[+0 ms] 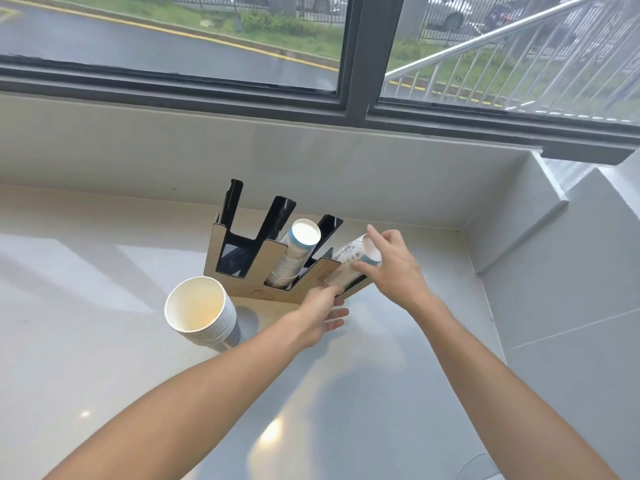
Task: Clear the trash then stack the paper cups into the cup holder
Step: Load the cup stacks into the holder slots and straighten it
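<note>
Paper cups (358, 259) light, crushable — your right hand (391, 268) wraps stack's base end; left hand (320, 315) spread, seemingly steadying cup holder (263, 271).

right hand (391, 268): gripping printed cups (353, 261) in cup holder's (266, 271) right slot
left hand (320, 313): open at holder's front edge
middle slot: cup stack (294, 254)
surface (104, 341): white cup stack (201, 311)
</note>
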